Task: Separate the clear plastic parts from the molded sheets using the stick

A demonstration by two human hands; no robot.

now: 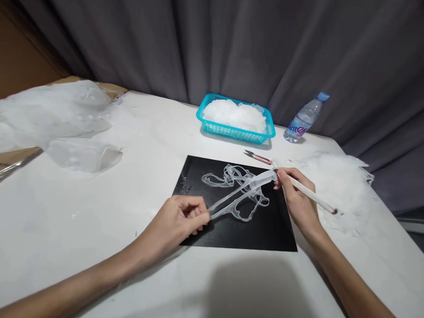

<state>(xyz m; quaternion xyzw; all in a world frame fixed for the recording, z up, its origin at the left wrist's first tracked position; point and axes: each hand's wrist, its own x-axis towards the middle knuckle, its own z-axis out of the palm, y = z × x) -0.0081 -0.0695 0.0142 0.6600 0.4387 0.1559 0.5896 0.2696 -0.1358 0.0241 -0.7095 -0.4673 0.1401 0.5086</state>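
Observation:
My left hand (184,219) is closed in a pinch on one end of a thin, translucent white fabric strip (243,186). The strip runs taut to my right hand (301,197), whose fingertips grip its other end. A slim white pen-like stick (314,196) with a dark reddish end also rests in my right hand, pointing down to the right. Both hands are over a black mat (271,229). Curly loops of the same sheer material (230,174) lie on the mat below the strip. Just behind the mat are thread snips (259,157) with pink handles.
A turquoise basket (234,133) filled with white pieces stands at the back. Beside it is a water bottle (303,120). Sheer white fabric (51,112) is heaped at the left, and a white pile (343,186) lies right. A grey curtain (214,41) hangs behind the white table (140,293).

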